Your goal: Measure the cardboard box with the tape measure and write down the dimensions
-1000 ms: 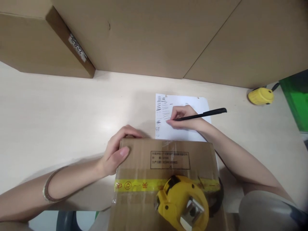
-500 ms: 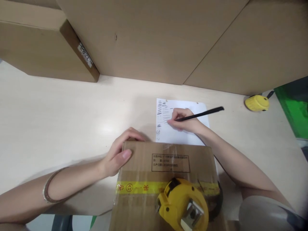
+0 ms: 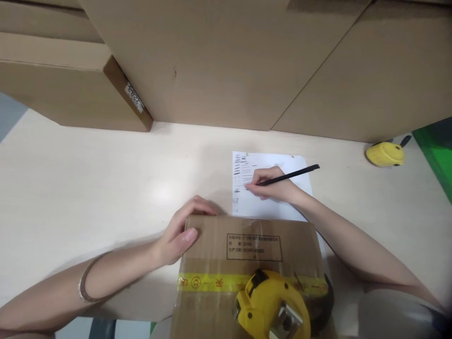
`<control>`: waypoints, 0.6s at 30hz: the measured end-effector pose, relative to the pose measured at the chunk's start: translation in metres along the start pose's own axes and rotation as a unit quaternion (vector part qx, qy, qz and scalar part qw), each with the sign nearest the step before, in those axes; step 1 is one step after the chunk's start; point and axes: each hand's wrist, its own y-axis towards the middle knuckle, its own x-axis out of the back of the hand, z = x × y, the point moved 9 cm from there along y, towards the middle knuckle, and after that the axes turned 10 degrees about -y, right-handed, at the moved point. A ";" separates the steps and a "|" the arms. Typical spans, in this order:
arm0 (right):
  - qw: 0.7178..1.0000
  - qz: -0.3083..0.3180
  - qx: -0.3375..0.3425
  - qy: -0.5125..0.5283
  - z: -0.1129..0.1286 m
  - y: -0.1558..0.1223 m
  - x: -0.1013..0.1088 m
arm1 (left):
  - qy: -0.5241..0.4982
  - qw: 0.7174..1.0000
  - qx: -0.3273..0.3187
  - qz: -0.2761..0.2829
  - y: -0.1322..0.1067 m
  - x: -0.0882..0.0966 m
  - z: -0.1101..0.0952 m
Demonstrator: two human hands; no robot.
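My right hand (image 3: pixel 273 183) pinches a black pen (image 3: pixel 296 174), its tip end at a white sheet of paper (image 3: pixel 275 207) bearing rows of short dark strokes along its left side. My left hand (image 3: pixel 183 230) grips the far left corner of a cardboard box (image 3: pixel 208 247), thumb on top and fingers curled over the far edge. The box covers the near part of the sheet. Printed text in a frame and a strip of yellow tape mark its top. On it lies a yellow tape measure (image 3: pixel 271 301), partly cut off by the bottom of the view.
Large cardboard panels (image 3: pixel 212 70) stand along the back of the pale table (image 3: pixel 106 174). At the back left is another cardboard box (image 3: pixel 70 94) with a white label. A second yellow tape measure (image 3: pixel 384 154) sits near the right edge, beside something green (image 3: pixel 438 150).
The whole scene has shifted slightly down and right in view as the camera moved. The pen has tilted a little in my right hand. My left hand keeps its hold on the box.
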 end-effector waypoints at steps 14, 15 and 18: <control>1.000 -0.013 -0.011 -0.021 0.003 -0.004 0.005 | 0.001 1.000 0.008 -0.005 -0.001 -0.001 0.003; 1.000 -0.010 -0.009 -0.022 0.003 -0.004 0.004 | 0.001 1.000 0.008 -0.007 -0.001 0.000 0.003; 1.000 -0.012 -0.004 -0.026 0.003 -0.004 0.004 | -0.002 1.000 0.008 -0.016 -0.002 0.001 0.003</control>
